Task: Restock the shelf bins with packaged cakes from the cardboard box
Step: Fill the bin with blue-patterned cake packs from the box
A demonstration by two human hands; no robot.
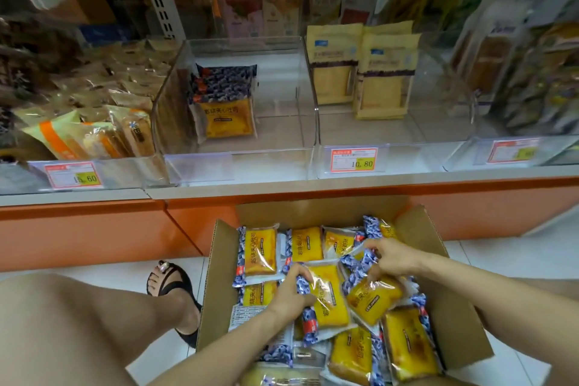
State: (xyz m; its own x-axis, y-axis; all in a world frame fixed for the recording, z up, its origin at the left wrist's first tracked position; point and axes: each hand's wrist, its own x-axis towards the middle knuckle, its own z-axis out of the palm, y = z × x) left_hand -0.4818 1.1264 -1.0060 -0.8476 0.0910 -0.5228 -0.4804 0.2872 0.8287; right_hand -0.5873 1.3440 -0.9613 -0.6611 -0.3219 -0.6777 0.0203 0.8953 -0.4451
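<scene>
An open cardboard box [219, 263] stands on the floor below the shelf, full of several yellow packaged cakes with blue-patterned ends. My left hand [289, 290] grips the left edge of one cake pack [329, 298] in the middle of the box. My right hand [391, 257] pinches the top of another cake pack [372, 294] just to its right. Straight above, a clear shelf bin [238, 163] holds a few of the same cakes [224, 100] standing at its back left.
A clear bin [388, 160] to the right holds pale yellow bags [360, 69]; the left bin holds brown and orange bread packs [91, 122]. Price tags [354, 159] line the shelf front. My knee and sandalled foot [170, 282] are left of the box on the tiled floor.
</scene>
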